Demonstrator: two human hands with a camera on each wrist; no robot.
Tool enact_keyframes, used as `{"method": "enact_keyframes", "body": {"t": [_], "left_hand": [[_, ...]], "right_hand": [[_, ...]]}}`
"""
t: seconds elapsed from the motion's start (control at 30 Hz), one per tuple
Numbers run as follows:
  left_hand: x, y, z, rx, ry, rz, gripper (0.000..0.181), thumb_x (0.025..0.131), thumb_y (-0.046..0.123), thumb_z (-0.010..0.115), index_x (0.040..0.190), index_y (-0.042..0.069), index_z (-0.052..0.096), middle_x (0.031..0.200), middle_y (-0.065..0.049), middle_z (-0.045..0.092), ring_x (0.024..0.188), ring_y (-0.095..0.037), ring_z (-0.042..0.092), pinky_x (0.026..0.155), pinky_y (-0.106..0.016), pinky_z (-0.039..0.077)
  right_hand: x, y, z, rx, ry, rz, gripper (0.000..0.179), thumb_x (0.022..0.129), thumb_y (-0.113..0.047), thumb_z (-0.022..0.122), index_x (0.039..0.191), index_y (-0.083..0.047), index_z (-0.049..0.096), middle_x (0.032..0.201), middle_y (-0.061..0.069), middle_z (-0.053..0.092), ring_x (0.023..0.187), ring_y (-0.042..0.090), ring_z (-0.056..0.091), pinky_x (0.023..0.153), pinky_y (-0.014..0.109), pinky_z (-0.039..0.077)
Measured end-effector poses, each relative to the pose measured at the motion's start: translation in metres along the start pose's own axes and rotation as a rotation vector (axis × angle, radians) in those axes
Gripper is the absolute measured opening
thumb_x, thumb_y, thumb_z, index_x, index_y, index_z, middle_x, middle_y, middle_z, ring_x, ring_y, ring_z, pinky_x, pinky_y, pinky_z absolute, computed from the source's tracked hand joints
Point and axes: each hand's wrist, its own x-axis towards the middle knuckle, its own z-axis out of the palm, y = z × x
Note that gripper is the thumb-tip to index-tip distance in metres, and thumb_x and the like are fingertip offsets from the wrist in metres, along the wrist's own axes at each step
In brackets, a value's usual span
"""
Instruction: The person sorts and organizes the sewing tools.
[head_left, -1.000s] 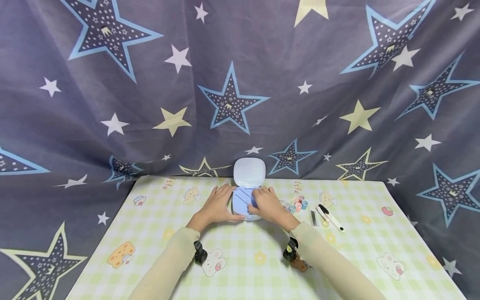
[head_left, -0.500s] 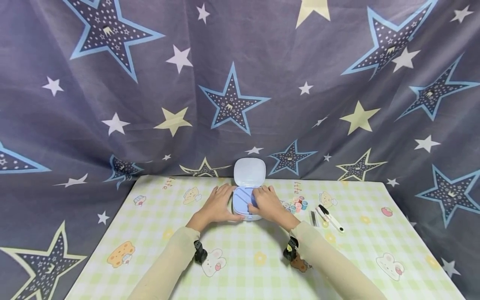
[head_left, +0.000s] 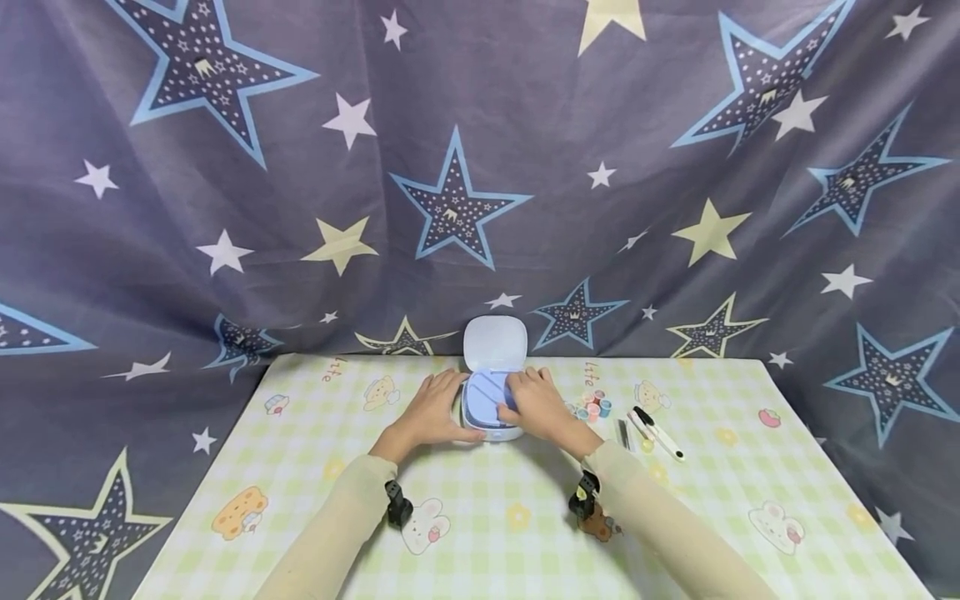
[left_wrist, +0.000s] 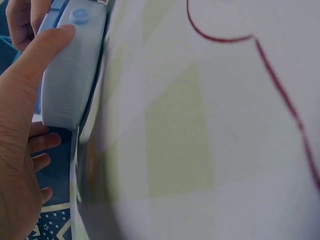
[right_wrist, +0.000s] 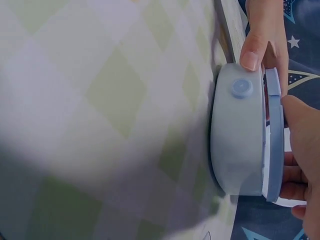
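Observation:
A small pale-blue plastic storage box (head_left: 501, 434) stands on the table with its white lid (head_left: 495, 342) raised at the back. Inside its top is a blue inner tray (head_left: 483, 407) with a slanted divider. My left hand (head_left: 431, 413) holds the box at its left side, thumb on the front wall near the round button (left_wrist: 79, 16), fingers along the side. My right hand (head_left: 542, 410) pinches the tray's right part. In the right wrist view the tray's edge (right_wrist: 275, 145) stands above the box rim, with a narrow gap between. The fingertips inside the tray are partly hidden.
Right of the box lie several small coloured spool-like pieces (head_left: 595, 407), a slim clear case (head_left: 623, 435), a small yellow round thing (head_left: 647, 446) and a white-and-black tool (head_left: 660, 435). A checked cloth (head_left: 517, 558) covers the table; a star-patterned curtain (head_left: 360, 292) hangs behind.
The tray's front edge has risen slightly, and a dark gap shows beneath it. My right hand has lifted a little with it; my left hand stays on the box. The head view has shifted slightly.

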Motion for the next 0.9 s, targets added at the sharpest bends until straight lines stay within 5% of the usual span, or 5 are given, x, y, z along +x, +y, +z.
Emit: {"method": "enact_keyframes", "body": {"t": [0.37,0.6,0.9], "left_hand": [[0.001,-0.001,-0.002,0.021,0.008,0.005,0.11,0.07,0.07,0.078,0.152,0.006,0.042,0.152,-0.016,0.048,0.148,-0.038,0.037,0.123,-0.059,0.026],[0.003,0.0,0.002,0.011,0.014,0.005,0.108,0.072,0.07,0.077,0.153,0.007,0.043,0.152,-0.014,0.05,0.148,-0.038,0.037,0.123,-0.062,0.024],[0.002,0.001,-0.001,0.034,0.011,-0.005,0.11,0.072,0.07,0.078,0.153,0.006,0.042,0.152,-0.016,0.05,0.148,-0.038,0.037,0.123,-0.065,0.022]], "right_hand": [[-0.004,0.008,-0.025,0.071,0.087,-0.034,0.039,0.089,-0.033,0.068,0.108,0.0,0.063,0.091,0.01,0.068,0.087,0.026,0.054,0.088,0.045,0.04],[-0.013,0.025,-0.042,0.073,0.216,-0.043,0.037,0.087,-0.031,0.067,0.106,0.001,0.065,0.095,0.012,0.071,0.084,0.026,0.053,0.084,0.043,0.039],[-0.025,0.05,-0.066,0.079,0.223,0.003,0.04,0.09,-0.033,0.064,0.111,0.001,0.065,0.098,0.012,0.069,0.087,0.027,0.054,0.086,0.046,0.038]]}}
